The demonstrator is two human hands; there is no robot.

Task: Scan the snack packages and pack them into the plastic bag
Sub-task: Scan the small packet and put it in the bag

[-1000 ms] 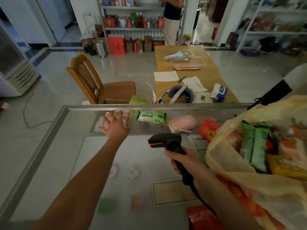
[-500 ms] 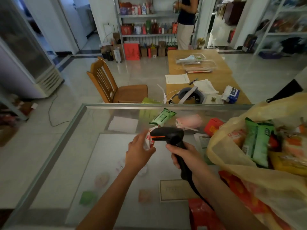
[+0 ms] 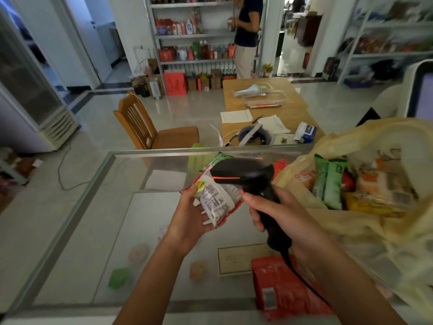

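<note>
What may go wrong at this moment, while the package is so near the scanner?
The left hand holds the snack package tilted, close to the barcode scanner in the right hand, so the barcode may misread. The scanner's cable crosses the red package at the glass counter's near edge and could drag it off.

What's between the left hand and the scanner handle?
Head view: only the red-edged snack package the left hand holds, barcode up; the right hand grips the barcode scanner.
</note>
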